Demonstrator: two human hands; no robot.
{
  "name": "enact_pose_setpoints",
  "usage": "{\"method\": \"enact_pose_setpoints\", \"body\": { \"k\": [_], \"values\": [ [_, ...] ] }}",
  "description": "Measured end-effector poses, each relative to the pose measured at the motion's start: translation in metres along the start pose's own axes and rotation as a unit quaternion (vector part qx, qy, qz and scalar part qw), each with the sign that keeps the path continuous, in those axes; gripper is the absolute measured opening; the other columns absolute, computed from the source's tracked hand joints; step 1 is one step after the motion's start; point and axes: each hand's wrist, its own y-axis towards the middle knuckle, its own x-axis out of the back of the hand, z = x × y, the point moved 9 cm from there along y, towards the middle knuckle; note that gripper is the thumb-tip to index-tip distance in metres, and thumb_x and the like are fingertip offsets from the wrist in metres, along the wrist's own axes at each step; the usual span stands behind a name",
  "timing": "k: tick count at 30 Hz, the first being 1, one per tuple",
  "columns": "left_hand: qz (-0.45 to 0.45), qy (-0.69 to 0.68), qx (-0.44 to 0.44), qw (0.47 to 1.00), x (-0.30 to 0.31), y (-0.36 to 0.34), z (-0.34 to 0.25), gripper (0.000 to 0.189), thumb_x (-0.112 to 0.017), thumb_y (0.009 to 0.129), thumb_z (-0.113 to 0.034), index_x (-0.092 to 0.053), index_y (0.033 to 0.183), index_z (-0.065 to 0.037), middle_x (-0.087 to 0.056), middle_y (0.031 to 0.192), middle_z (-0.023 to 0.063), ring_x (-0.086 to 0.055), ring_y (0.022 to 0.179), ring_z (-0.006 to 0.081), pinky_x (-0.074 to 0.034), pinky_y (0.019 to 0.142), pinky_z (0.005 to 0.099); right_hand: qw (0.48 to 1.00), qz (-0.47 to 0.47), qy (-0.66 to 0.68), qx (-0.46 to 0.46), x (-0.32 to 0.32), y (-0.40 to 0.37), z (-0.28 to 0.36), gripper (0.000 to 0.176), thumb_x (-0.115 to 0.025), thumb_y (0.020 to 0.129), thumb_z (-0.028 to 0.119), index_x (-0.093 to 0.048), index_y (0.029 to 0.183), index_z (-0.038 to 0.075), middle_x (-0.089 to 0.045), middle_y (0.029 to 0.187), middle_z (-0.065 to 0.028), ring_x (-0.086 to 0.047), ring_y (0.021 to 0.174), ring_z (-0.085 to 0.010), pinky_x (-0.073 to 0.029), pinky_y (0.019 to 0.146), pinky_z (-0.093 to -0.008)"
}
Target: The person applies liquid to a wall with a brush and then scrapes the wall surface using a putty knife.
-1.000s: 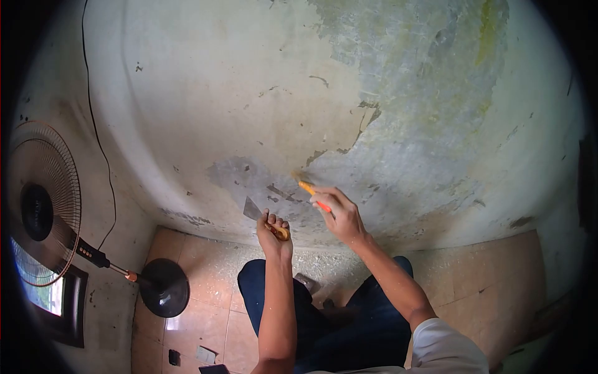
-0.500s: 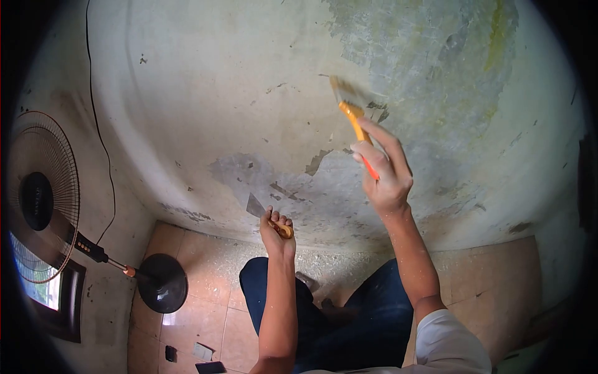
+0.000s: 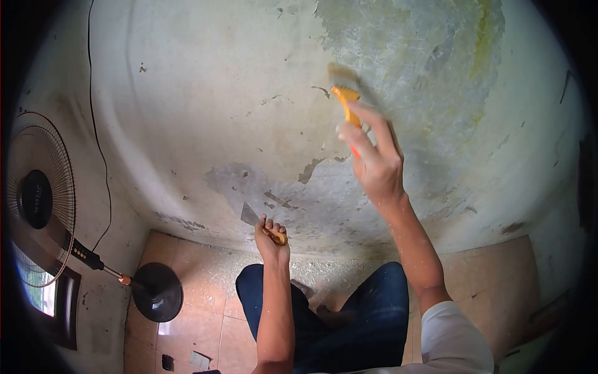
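In my right hand (image 3: 378, 163) is a paintbrush (image 3: 346, 95) with a yellow and orange handle, its bristles up against the wall (image 3: 237, 118) near the edge of a bare grey patch (image 3: 411, 68). The brush head is smeared by motion. My left hand (image 3: 272, 242), lower down, is wrapped round the wooden handle of a putty knife (image 3: 250, 215). The knife's flat metal blade points up and left, over a smaller grey patch (image 3: 233, 179) where paint has come off.
A standing fan (image 3: 38, 199) with a round black base (image 3: 157, 292) is at the left, a dark cable (image 3: 99, 143) running up the wall. Pale flakes (image 3: 330, 274) litter the tiled floor (image 3: 193, 315). Small objects (image 3: 199, 359) lie at lower left.
My right hand has moved the paintbrush slightly up and left along the wall. My left hand keeps the putty knife in nearly the same place. The view has shifted a little.
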Motion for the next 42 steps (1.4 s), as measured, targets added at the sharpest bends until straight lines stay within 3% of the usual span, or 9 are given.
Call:
{"method": "enact_pose_setpoints", "body": {
  "k": [4,11,17,20,24,31,35,40,42],
  "values": [
    [-0.013,0.003,-0.003,1.0,0.009,0.008,0.003,0.022,-0.056,0.105,-0.02,-0.054,0.125,-0.01,-0.047,0.078,-0.0029,-0.046,0.067,0.0125,-0.041,0.064,0.0299,0.995,0.088,0.001,-0.037,-0.028,-0.042,-0.005,0.031,-0.08,0.082,-0.004,-0.075,0.11,0.007,-0.068,0.128,-0.0162,-0.068,0.12,-0.0354,-0.064,0.097,-0.0406],
    [0.0,0.002,-0.004,1.0,0.006,-0.002,-0.005,0.013,-0.057,0.105,-0.019,-0.056,0.115,-0.01,-0.046,0.076,-0.0031,-0.046,0.066,0.0121,-0.041,0.064,0.0304,0.999,0.007,-0.044,-0.019,0.007,-0.03,-0.009,0.028,-0.08,0.081,-0.003,-0.073,0.107,0.005,-0.067,0.126,-0.0182,-0.068,0.117,-0.0366,-0.063,0.095,-0.0417],
    [0.01,0.003,0.008,1.0,0.009,0.005,-0.004,0.016,-0.059,0.105,-0.02,-0.056,0.117,-0.01,-0.046,0.076,-0.0025,-0.046,0.067,0.0125,-0.042,0.064,0.0303,0.989,0.122,0.046,-0.066,-0.005,-0.056,-0.005,0.023,-0.079,0.083,-0.004,-0.076,0.104,0.006,-0.069,0.126,-0.0158,-0.071,0.113,-0.0345,-0.064,0.091,-0.04],
    [0.01,0.015,0.011,1.0,0.005,0.0,-0.003,0.012,-0.058,0.105,-0.018,-0.056,0.115,-0.011,-0.048,0.076,-0.003,-0.047,0.066,0.0123,-0.043,0.064,0.0293,0.999,-0.014,-0.025,0.019,0.028,-0.017,-0.007,0.024,-0.078,0.084,-0.004,-0.076,0.106,0.006,-0.07,0.124,-0.0126,-0.071,0.114,-0.0295,-0.066,0.087,-0.0373],
    [0.008,0.024,0.022,0.999,0.007,-0.004,0.001,0.006,-0.058,0.105,-0.017,-0.058,0.109,-0.012,-0.048,0.074,-0.0037,-0.048,0.064,0.0119,-0.045,0.063,0.0282,0.995,0.101,0.006,-0.023,0.001,-0.021,-0.023,0.028,-0.079,0.081,-0.004,-0.075,0.107,0.006,-0.07,0.121,-0.0123,-0.072,0.113,-0.0298,-0.066,0.088,-0.0365],
    [-0.002,0.028,0.005,1.0,0.008,0.005,0.006,0.016,-0.057,0.105,-0.019,-0.056,0.119,-0.01,-0.048,0.076,-0.0027,-0.046,0.066,0.0124,-0.042,0.064,0.0299,0.997,-0.015,-0.028,0.068,0.004,0.04,-0.003,0.021,-0.076,0.085,0.0,-0.071,0.105,0.003,-0.069,0.122,-0.0132,-0.07,0.115,-0.0303,-0.067,0.086,-0.0363],
    [0.0,0.017,0.017,1.0,0.01,0.005,0.013,0.019,-0.057,0.105,-0.019,-0.055,0.122,-0.01,-0.048,0.077,-0.0028,-0.046,0.066,0.0127,-0.042,0.065,0.0298,0.989,0.121,-0.032,0.074,-0.039,0.027,0.008,0.019,-0.073,0.087,0.002,-0.071,0.105,0.005,-0.069,0.119,-0.0171,-0.07,0.113,-0.0288,-0.067,0.082,-0.0326],
    [0.006,0.025,0.015,1.0,0.009,0.005,0.008,0.021,-0.057,0.105,-0.019,-0.054,0.123,-0.01,-0.048,0.078,-0.0026,-0.046,0.066,0.013,-0.042,0.065,0.0302,0.99,-0.029,-0.057,0.129,-0.002,0.065,0.014,0.012,-0.073,0.088,0.001,-0.07,0.1,0.003,-0.068,0.107,-0.0153,-0.071,0.102,-0.0257,-0.067,0.082,-0.0274],
    [-0.003,0.025,0.012,1.0,0.01,0.003,0.006,0.02,-0.057,0.105,-0.019,-0.055,0.122,-0.011,-0.048,0.077,-0.0029,-0.046,0.066,0.0129,-0.042,0.064,0.0303,0.992,0.029,-0.056,0.113,-0.02,0.059,0.001,0.018,-0.075,0.086,0.0,-0.072,0.103,0.003,-0.068,0.118,-0.0175,-0.07,0.111,-0.0294,-0.065,0.09,-0.0322]
  ]
}}
